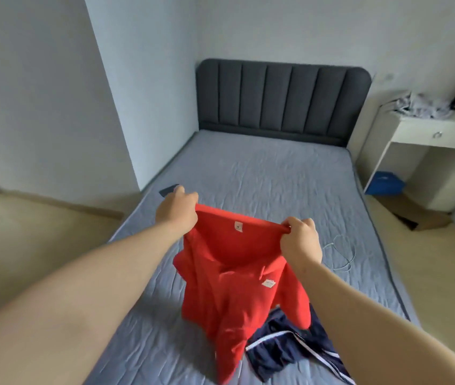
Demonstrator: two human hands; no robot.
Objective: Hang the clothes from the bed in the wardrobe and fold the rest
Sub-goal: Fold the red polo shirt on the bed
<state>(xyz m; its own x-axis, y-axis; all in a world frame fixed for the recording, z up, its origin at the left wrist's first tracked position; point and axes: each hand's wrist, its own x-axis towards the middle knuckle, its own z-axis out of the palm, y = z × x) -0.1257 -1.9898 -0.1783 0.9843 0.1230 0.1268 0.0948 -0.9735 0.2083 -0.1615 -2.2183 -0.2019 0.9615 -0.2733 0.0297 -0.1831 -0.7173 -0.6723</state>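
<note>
While hung lengthwise over the bed's [276, 173] near edge, labelled edge up, the top [237, 295] is pinched by left hand [177, 209] and right hand [301, 237].

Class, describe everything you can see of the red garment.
The red garment is a soft top with a small white label inside and a pale patch lower down. The left hand and right hand pinch its upper edge; it hangs crumpled, its lower part resting on the bed and overlapping a navy garment.

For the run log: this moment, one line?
red top: held over bed | left hand: grips edge | right hand: grips edge | navy garment: on bed
</note>
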